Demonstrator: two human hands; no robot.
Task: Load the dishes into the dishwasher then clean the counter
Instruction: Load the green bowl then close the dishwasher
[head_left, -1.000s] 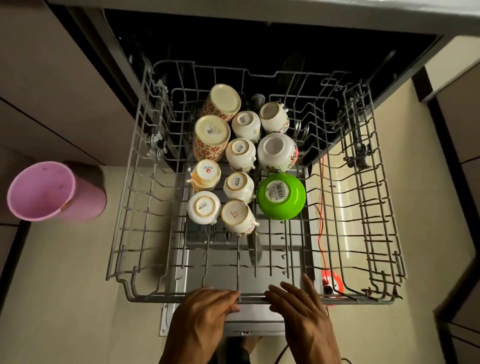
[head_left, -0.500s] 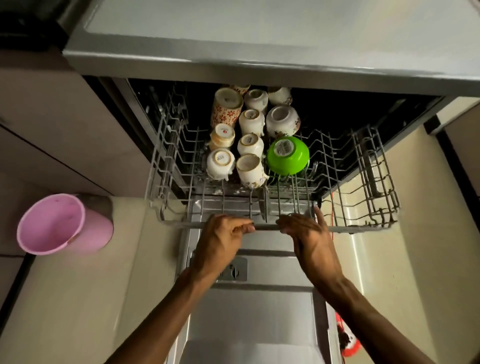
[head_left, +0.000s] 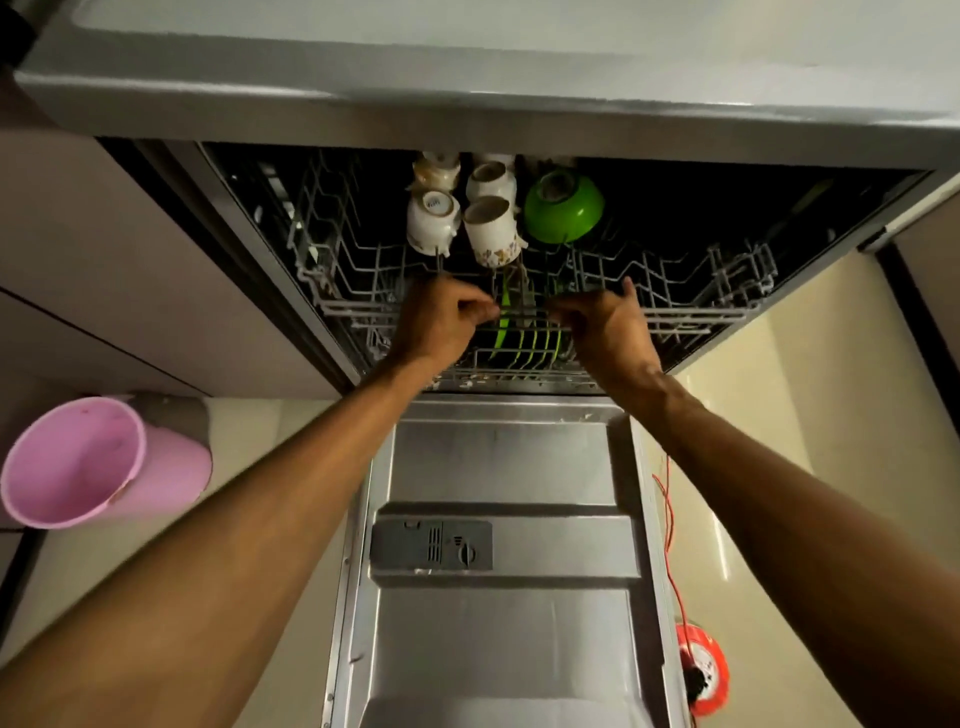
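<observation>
The dishwasher's upper wire rack (head_left: 696, 312) is almost fully inside the machine. It carries several upturned white cups (head_left: 434, 221) and an upturned green bowl (head_left: 563, 208). My left hand (head_left: 441, 322) and my right hand (head_left: 608, 325) both grip the rack's front rail, fingers curled over it, arms stretched out. Between my hands, green plates (head_left: 524, 345) stand on edge in the lower rack. The open dishwasher door (head_left: 498, 519) lies flat below my arms.
The grey counter edge (head_left: 467, 93) overhangs the dishwasher. A pink bucket (head_left: 88, 462) lies on the floor at the left. An orange cord reel (head_left: 701, 670) with its red cable sits on the floor right of the door. Cabinet fronts flank the machine.
Both hands have slid the upper rack from fully pulled out to nearly inside the dishwasher. My arms have extended, and the door's inner face and the lower rack's plates have come into view.
</observation>
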